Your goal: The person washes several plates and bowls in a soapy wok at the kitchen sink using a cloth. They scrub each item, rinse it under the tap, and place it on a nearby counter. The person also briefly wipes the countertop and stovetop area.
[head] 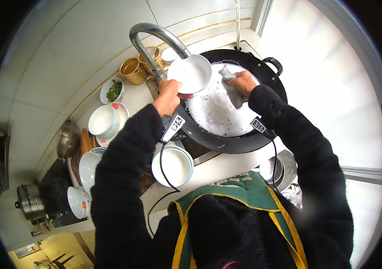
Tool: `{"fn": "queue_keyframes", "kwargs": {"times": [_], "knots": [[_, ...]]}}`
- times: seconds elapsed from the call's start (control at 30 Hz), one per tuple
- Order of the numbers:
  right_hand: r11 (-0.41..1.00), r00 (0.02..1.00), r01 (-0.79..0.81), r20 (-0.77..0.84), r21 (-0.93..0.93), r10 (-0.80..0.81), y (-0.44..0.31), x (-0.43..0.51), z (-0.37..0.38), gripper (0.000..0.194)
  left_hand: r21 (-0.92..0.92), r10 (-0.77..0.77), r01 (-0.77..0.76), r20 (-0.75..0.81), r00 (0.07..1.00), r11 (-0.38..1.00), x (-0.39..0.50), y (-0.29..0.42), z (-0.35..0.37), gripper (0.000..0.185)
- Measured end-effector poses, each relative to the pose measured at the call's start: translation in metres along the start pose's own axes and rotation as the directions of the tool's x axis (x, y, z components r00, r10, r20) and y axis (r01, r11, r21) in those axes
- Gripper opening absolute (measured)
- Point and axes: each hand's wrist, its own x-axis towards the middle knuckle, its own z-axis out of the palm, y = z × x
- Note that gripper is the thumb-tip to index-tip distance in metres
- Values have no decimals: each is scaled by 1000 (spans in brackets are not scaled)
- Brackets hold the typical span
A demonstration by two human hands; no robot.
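Note:
My left hand (169, 95) grips the near-left rim of a white bowl (191, 74), tilted so that its inside faces me. The bowl is under the spout of a curved metal faucet (157, 30), over the left edge of a large black wok (224, 146). Soapy water (211, 114) with white foam and bubbles fills the wok. In my right hand (243, 84) is a wet grey cloth (226, 73), held above the foam; the hand is slightly blurred. Whether water runs from the spout is hard to tell.
Stacked white bowls (174, 166) stand at the wok's near left. Along the wall are a bowl of chopped greens (113, 90), golden canisters (133, 70), more bowls (101, 119), chopsticks (87, 139) and a metal basin (67, 139). A perforated metal colander (288, 171) is at the right.

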Motion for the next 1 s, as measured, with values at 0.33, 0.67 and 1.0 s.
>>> {"fn": "queue_keyframes", "kwargs": {"times": [0.33,0.67,1.0], "knots": [[311,998,5,-26,950,63,-42,6,48,42,-156,-61,69,56,997,985,14,-11,28,37],[338,990,-141,141,930,24,-56,-11,37,29,-66,-46,55,136,990,996,3,3,26,23],[859,998,5,53,513,-38,-46,-12,28,13,-126,-55,72,133,990,989,6,9,25,21]]}}
